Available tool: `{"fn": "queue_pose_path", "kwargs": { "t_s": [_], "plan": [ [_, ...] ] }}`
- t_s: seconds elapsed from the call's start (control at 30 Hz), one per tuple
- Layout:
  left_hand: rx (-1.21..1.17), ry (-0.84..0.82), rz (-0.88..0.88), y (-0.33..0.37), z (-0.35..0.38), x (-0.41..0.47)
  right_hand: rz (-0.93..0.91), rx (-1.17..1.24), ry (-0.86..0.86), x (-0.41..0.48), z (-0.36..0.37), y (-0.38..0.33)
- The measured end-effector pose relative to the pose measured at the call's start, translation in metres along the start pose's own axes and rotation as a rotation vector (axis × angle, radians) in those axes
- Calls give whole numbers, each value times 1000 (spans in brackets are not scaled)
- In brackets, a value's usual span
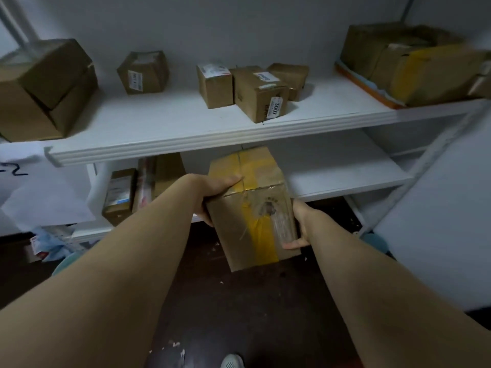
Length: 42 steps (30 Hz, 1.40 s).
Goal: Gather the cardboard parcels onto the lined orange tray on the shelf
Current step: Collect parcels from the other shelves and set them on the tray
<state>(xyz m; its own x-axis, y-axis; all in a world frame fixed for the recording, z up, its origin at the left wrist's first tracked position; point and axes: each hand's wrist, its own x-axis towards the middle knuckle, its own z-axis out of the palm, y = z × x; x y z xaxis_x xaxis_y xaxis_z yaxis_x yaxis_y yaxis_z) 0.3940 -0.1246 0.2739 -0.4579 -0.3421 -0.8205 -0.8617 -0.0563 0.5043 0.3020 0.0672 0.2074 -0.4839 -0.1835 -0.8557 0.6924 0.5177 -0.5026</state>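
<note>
A cardboard parcel point(252, 208) with yellow tape is held in front of the lower shelf, tilted. My left hand point(215, 189) grips its upper left edge and my right hand point(300, 227) grips its right side near the bottom. The orange tray point(366, 88) with a pale blue liner sits at the right end of the upper shelf and holds several parcels point(414, 65). Three small parcels point(255, 88) stand in the middle of that shelf, one more small parcel point(143, 73) sits left of them, and two stacked big boxes point(45, 88) are at the far left.
The white upper shelf point(186, 144) has a protruding front edge just above the held parcel. The lower shelf point(345, 176) carries a few flat parcels point(132, 192) at its left. A white paper sheet point(34, 187) hangs left. The dark floor has litter and my shoe point(232, 361).
</note>
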Motion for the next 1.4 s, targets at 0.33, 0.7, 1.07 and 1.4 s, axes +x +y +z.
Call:
{"fn": "queue_pose_path", "kwargs": {
  "t_s": [0.33,0.7,1.07,1.4],
  "plan": [
    [69,-22,176,64,47,86,-15,325,84,63,-37,-10],
    [-149,1,241,110,123,167,-43,468,137,151,-104,-35],
    [-293,-32,321,150,217,214,-329,799,239,190,-165,-58],
    [-198,-60,338,211,285,225,-271,659,158,218,-211,-85]
  ]
}}
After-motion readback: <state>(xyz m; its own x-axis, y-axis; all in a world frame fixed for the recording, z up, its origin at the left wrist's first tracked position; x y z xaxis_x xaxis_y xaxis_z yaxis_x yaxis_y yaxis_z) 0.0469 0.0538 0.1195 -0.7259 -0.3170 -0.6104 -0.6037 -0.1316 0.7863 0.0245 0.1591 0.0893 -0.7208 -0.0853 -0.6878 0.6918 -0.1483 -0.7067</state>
